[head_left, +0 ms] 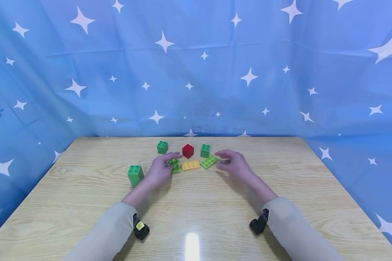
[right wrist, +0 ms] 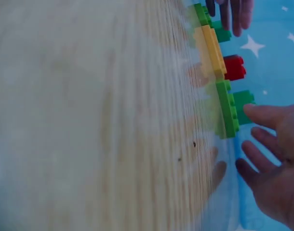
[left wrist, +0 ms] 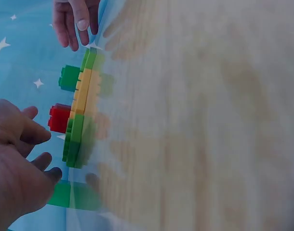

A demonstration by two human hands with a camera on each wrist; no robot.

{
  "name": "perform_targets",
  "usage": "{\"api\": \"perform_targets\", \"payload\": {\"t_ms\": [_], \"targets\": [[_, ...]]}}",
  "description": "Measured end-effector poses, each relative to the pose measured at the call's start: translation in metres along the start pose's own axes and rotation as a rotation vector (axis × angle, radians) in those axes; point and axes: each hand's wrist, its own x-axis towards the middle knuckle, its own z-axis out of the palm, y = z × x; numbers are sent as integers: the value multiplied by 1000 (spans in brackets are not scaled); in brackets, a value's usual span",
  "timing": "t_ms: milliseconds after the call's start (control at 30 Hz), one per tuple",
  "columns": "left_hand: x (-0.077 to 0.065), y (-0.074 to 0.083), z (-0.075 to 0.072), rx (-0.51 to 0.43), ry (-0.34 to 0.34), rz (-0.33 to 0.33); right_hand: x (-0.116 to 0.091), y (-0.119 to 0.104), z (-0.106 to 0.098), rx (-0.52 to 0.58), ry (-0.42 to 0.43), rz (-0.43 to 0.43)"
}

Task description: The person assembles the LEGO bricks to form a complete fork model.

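A yellow flat brick [head_left: 191, 165] lies on the table between two lime green flat bricks, the left one [head_left: 175, 166] and the right one [head_left: 209, 162]. Behind them stand a red brick [head_left: 188, 151] and a green brick [head_left: 205, 150]. My left hand [head_left: 159, 170] hovers over the left lime brick and partly covers it; in the left wrist view its loosely bent fingers [left wrist: 38, 132] hold nothing. To the right of the right lime brick is my right hand [head_left: 236, 166]. The right wrist view shows its fingers [right wrist: 258, 156] spread, with a gap before the lime brick [right wrist: 227, 109].
Another green brick [head_left: 162, 147] stands behind my left hand. A taller green block [head_left: 135, 175] is left of that wrist. The wooden table [head_left: 196, 203] ends at a blue star-patterned curtain [head_left: 202, 87] at the back and sides.
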Motion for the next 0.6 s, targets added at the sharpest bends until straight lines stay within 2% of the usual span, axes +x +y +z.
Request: {"api": "perform_targets", "payload": {"t_ms": [100,233,600], "targets": [[4,-3,2,22,-27,2,5,1,2,-34,-6,-22],[5,-5,3,43,-46,-5,9,0,6,-71,-17,-2],[5,-9,1,61,-37,-84,13,1,11,-98,-49,18]]}}
